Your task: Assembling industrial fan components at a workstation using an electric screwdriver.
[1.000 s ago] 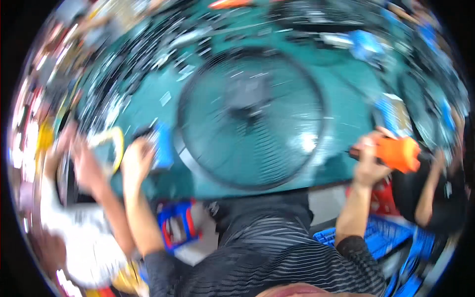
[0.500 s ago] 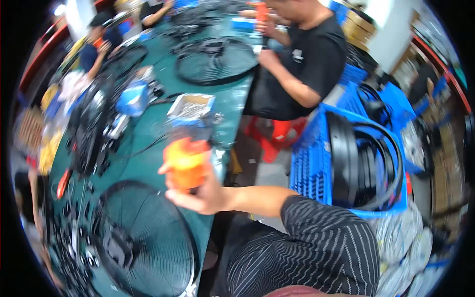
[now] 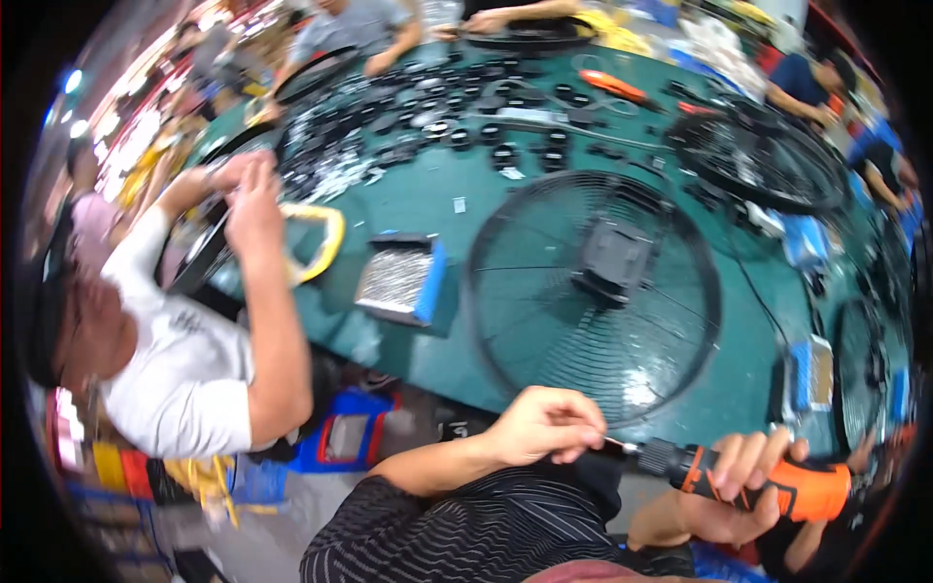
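Observation:
My right hand (image 3: 729, 500) is wrapped round an orange and black electric screwdriver (image 3: 818, 492), its bit pointing left. My left hand (image 3: 546, 426) is closed in a pinch right at the bit's tip; whatever the fingers hold is too small to make out. Both hands are at the near edge of the green table. Just beyond them, a round black fan guard (image 3: 583, 361) lies flat, with a square black housing (image 3: 614, 260) at its middle.
An open box of small metal screws (image 3: 397, 278) stands left of the guard, beside a yellow ring-shaped thing (image 3: 333, 245). Black parts (image 3: 389, 121) litter the far side. A co-worker in a white shirt (image 3: 190, 379) works at left. Another fan guard (image 3: 758, 160) lies far right.
My view has swung left along the table. The screwdriver, held out over the table before, is now close to me at the near edge, and my left hand has come into view at its tip.

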`<state>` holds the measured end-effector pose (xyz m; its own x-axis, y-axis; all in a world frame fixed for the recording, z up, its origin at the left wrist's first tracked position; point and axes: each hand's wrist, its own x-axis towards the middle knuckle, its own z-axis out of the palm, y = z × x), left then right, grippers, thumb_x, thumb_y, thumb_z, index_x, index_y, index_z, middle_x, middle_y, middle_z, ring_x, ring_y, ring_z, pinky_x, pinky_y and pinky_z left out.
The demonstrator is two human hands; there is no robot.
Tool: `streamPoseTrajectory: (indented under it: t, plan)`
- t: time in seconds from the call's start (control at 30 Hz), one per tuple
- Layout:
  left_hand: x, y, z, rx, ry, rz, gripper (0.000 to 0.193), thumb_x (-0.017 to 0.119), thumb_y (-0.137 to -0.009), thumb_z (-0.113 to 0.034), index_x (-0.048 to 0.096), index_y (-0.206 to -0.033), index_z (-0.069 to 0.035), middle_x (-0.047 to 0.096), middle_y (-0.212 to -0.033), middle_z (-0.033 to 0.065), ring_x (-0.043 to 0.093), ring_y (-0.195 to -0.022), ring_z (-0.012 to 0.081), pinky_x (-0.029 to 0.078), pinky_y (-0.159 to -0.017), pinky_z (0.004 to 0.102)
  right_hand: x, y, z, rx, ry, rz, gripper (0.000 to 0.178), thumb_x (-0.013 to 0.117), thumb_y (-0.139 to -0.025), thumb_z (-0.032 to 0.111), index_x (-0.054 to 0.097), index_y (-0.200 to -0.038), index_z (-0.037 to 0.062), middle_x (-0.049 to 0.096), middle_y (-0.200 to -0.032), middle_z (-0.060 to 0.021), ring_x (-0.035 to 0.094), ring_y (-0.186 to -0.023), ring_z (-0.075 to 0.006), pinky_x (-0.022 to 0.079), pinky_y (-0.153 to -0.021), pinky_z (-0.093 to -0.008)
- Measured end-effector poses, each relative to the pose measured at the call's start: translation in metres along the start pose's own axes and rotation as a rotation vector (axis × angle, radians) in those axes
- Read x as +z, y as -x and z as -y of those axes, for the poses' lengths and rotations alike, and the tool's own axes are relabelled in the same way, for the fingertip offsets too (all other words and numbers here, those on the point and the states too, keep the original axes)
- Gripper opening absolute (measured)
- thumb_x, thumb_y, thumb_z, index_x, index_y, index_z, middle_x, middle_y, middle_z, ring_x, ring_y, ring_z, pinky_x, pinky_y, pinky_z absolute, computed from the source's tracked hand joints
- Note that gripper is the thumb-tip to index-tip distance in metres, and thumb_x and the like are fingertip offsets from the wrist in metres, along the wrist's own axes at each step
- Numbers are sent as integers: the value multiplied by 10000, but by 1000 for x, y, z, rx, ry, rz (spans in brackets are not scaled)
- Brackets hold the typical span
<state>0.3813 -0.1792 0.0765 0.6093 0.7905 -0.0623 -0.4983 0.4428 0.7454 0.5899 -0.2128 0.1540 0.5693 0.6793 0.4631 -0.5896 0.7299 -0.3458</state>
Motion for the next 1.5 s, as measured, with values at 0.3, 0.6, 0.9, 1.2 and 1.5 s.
streamPoseTrajectory:
  t: [0.3,0.6,0.9,1.2,1.5]
  plan:
    - [15,1,21,54,-7,-55,67,665,-934,-45,664,-974,9,676,-886,86,587,-594,82,435,-484,201,-8,-2,10,96,32,159,439,630,-925,243,506,-1277,13,512,-833,-51,506,-593,-146,436,-560,-311]
    - [27,3,41,451,-578,0,124,690,-877,17,705,-996,46,702,-955,135,678,-781,192,534,-660,284,-26,-17,35,257,186,114,441,648,-849,110,385,-1180,-17,453,-786,-44,455,-559,-102,408,-536,-245]
    - [18,-25,53,868,-1630,-383,483,900,-662,-331,566,-952,-138,551,-1199,156,424,-1250,413,360,-1015,524,-41,-24,22,207,423,533,505,673,-799,141,445,-1225,-5,559,-788,-49,599,-560,-132,553,-513,-231]
    - [32,-58,72,846,-1881,-589,415,730,-836,-531,555,-968,-179,494,-1405,205,263,-1423,472,142,-1152,563,-63,-39,14,269,537,644,539,676,-807,196,459,-1267,16,576,-830,-46,580,-555,-121,541,-544,-228]
    - [30,-67,76,766,-1936,-544,340,739,-805,-495,574,-901,-213,557,-1375,163,350,-1390,454,124,-1165,544,-69,-48,7,370,570,702,540,686,-795,150,453,-1268,36,591,-859,-47,609,-583,-133,552,-509,-259]
